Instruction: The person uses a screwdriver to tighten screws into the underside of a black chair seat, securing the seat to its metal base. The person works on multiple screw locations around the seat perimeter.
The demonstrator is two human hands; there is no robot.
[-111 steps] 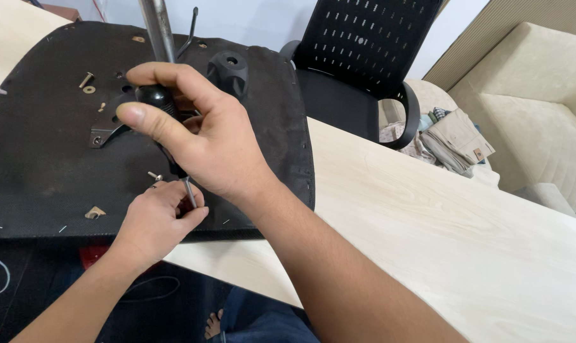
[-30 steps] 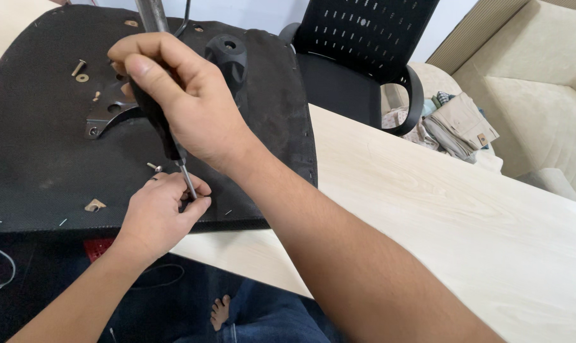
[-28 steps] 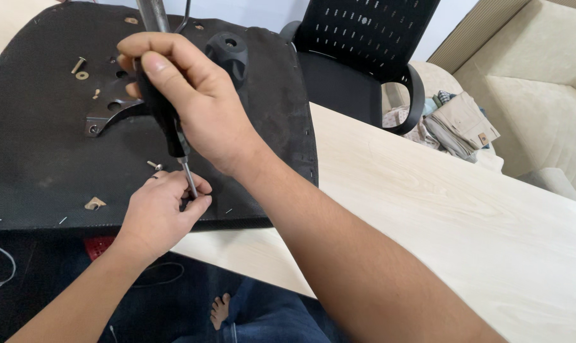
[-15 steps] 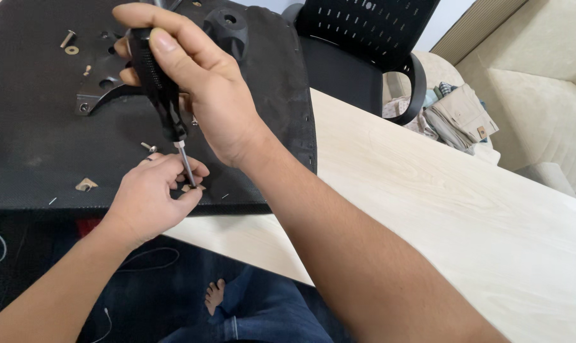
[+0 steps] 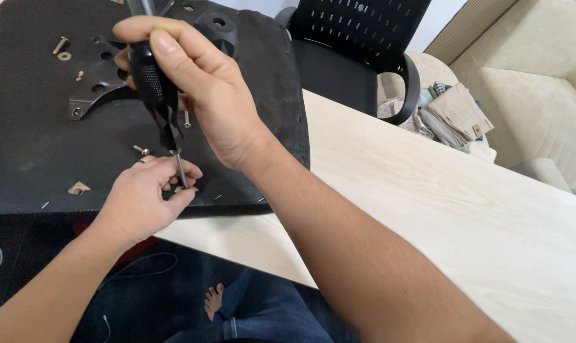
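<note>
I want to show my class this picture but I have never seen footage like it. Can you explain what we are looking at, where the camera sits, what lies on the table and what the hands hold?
There is no machine here: a person works with two bare hands, filmed by a camera worn on the head and looking down. The right hand grips the black handle of a screwdriver, held almost upright. The left hand pinches its thin metal shaft near the tip with its fingers. Under them lies a black fabric-covered chair seat, upside down, on a pale wooden table. Loose screws and a washer rest on the seat beside a black metal bracket. Behind stand a black mesh office chair and a beige sofa.
</note>
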